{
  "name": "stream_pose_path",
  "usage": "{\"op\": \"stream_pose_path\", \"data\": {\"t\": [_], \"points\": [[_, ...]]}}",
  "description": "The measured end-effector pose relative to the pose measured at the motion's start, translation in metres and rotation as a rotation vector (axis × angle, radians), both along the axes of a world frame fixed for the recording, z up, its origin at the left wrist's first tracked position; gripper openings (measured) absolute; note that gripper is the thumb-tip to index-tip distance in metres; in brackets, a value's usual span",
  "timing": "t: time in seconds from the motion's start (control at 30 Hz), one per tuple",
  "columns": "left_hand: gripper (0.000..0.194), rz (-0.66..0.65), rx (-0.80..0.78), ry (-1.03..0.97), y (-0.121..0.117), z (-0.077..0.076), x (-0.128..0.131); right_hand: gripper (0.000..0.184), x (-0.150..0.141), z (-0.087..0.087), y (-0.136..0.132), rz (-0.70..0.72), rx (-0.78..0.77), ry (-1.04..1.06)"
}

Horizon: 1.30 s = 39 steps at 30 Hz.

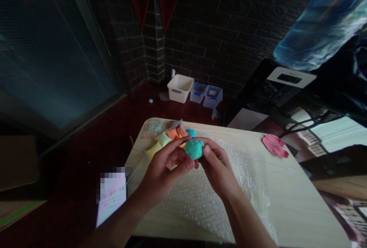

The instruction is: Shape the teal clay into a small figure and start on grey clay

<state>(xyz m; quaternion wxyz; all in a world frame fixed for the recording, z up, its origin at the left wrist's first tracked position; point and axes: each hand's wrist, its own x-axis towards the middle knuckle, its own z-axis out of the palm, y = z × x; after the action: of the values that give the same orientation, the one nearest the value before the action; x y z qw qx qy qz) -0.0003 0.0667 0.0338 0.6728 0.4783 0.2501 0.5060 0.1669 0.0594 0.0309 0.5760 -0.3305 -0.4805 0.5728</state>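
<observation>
Forearms (130,211) extended, our left hand (164,162) and right hand (219,166) pinch a teal lump (194,149) between half-curled fingers (174,145) above bubble wrap (197,202); we judge its rounding mostly done, surface uneven, coloured packets (172,133) beyond.

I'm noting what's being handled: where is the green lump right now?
In the head view, the green lump is near the middle, held between the left hand and right hand, appearing just right of the coloured packets.

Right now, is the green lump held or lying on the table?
Held: left hand and right hand grip the green lump between them.
</observation>
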Motion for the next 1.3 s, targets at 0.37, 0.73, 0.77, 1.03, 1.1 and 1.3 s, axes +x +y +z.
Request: {"op": "stream_pose_path", "data": {"t": [0.37,0.73,0.77,1.03,1.1,1.3], "points": [[0.029,0.183,-0.109,0.069,0.004,0.002,-0.003,0.053,-0.001,-0.001,0.001,-0.012,0.057,-0.047],[0.032,0.177,-0.023,0.094,0.004,-0.005,-0.007,0.038,-0.003,0.002,0.000,0.009,0.033,0.015],[0.028,0.190,-0.017,0.081,0.005,-0.004,-0.008,0.035,-0.002,0.002,0.000,-0.006,0.008,0.042],[0.048,0.092,0.045,0.082,-0.001,0.003,-0.009,0.041,-0.007,-0.004,0.001,-0.016,-0.096,0.056],[0.055,0.070,0.061,0.137,-0.002,0.001,-0.008,0.040,-0.009,-0.006,0.001,-0.033,-0.103,0.009],[0.046,0.083,0.003,0.118,0.001,-0.004,-0.005,0.038,-0.010,-0.010,0.000,-0.110,-0.111,-0.014]]}}
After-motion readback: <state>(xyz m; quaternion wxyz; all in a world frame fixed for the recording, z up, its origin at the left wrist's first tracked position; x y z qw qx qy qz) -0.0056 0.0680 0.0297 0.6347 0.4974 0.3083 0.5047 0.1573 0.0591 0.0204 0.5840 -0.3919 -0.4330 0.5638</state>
